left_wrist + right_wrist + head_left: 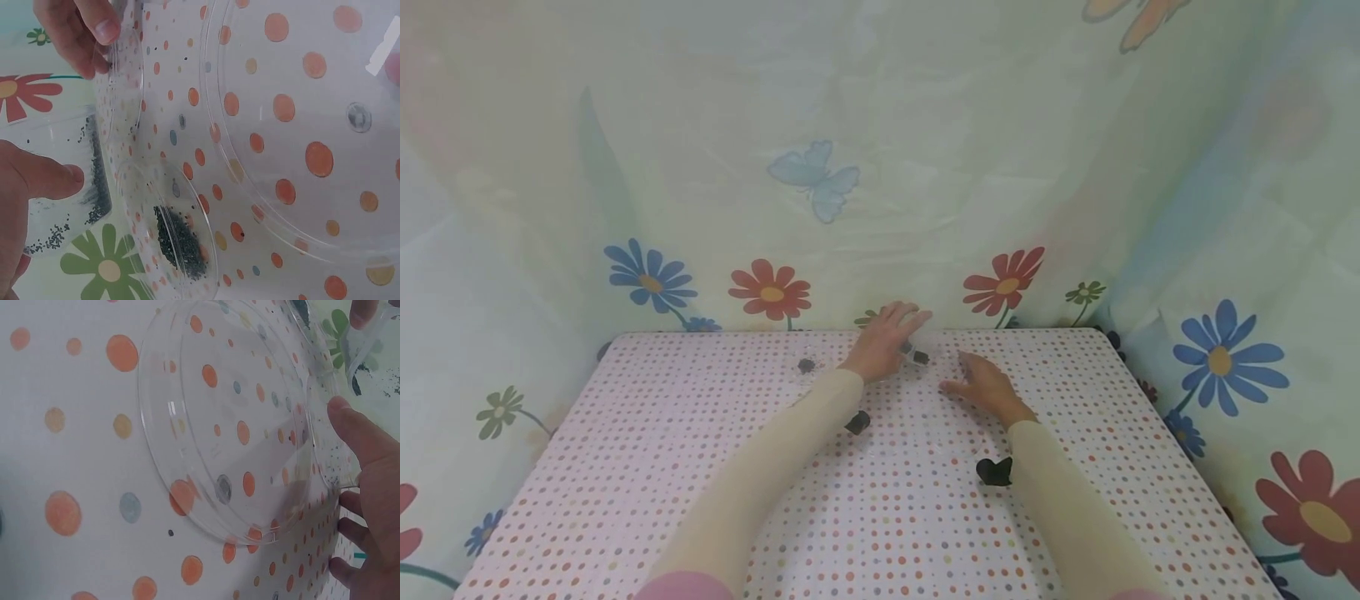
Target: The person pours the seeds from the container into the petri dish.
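My left hand holds a clear plastic cup at the table's back, its thumb along the cup wall. Dark granules gather along one side of the tilted cup. To its right, my right hand grips the rim of a small clear dish between thumb and fingers. Specks dot that dish. Beneath the cup, another clear dish bears a heap of dark granules. A larger clear round dish lies nearer me on the table.
On the dotted tabletop are more dark heaps: one at back left, one by the left forearm. A black patch shows beside the right sleeve. A flowered sheet hangs behind the table.
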{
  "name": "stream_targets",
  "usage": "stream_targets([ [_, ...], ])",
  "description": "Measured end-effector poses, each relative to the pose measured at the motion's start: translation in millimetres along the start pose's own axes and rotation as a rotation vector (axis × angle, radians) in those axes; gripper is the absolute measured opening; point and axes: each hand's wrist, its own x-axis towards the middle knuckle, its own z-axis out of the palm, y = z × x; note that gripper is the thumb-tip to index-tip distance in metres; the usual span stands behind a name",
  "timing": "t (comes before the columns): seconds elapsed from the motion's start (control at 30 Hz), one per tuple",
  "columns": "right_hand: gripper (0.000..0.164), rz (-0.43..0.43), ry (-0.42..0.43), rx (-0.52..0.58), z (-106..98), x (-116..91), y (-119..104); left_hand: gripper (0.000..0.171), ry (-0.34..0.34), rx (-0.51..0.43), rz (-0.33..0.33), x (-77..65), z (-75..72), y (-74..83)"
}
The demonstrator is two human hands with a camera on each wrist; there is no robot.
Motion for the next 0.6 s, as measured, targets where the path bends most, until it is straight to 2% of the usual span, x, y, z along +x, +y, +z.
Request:
stream_targets([
  [0.6, 0.081, 0.009, 0.011, 0.015, -0.9, -4.0, -2.8, 0.085, 0.000, 0.054, 0.051, 4.0, 6.3, 6.4],
])
